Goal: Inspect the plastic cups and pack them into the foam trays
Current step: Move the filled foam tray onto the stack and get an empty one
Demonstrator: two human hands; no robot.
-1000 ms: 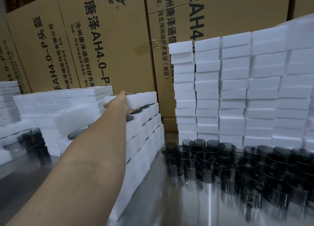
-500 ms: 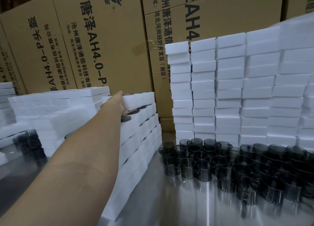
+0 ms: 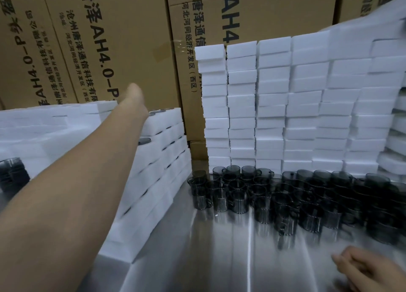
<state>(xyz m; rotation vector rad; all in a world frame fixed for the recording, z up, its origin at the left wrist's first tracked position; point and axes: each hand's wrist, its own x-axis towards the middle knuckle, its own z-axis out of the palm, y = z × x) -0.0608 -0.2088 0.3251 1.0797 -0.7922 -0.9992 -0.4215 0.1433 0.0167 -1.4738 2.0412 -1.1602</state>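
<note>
Several smoky grey plastic cups (image 3: 261, 195) with handles stand crowded on the steel table (image 3: 219, 258). To their left rises a stack of white foam trays (image 3: 167, 151) with dark cup rims (image 3: 144, 140) showing in the pockets. My left hand (image 3: 134, 93) is stretched out just above the top tray of that stack; it is blurred and foreshortened, and nothing shows in it. My right hand (image 3: 371, 272) hovers low over the table at the bottom right, fingers loosely curled, holding nothing.
A tall wall of stacked foam trays (image 3: 285, 107) stands behind the cups. More foam stacks (image 3: 44, 127) and a few dark cups (image 3: 11, 173) are at the far left. Large printed cardboard cartons (image 3: 131, 39) close off the back.
My left hand has let go of the top foam tray and lifted above it. My right hand has come into view at the bottom right. The camera moved closer.
</note>
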